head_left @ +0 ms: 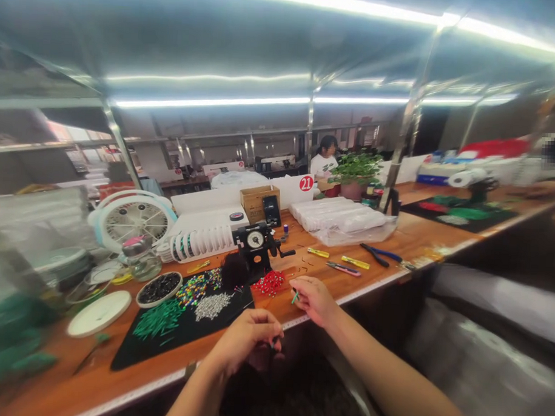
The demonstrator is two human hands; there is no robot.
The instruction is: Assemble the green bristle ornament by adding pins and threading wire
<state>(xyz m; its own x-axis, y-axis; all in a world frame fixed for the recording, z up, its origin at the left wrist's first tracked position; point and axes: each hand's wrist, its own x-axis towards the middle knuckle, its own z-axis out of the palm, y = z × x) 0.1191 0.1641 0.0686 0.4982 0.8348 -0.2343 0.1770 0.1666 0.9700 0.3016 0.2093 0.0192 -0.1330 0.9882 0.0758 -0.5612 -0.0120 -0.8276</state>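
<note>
My left hand (248,340) hovers at the front edge of the wooden workbench (384,269), fingers pinched on a small dark piece (275,340) that is too small to identify. My right hand (314,299) rests on the bench edge and pinches a short green tube (295,296). Just beyond my hands lies a black mat (131,351) carrying piles of green tubes (157,320), silver beads (211,305), mixed coloured beads (195,288) and red beads (269,283). A black hand-crank device with a dial (257,247) stands behind the red beads.
A bowl of dark beads (159,288), a white lid (99,313), a glass jar (141,258) and a small fan (131,218) stand at the left. Pliers (379,254), yellow and pink tools (343,268) and bagged white packs (345,219) lie at the right. A person sits far behind.
</note>
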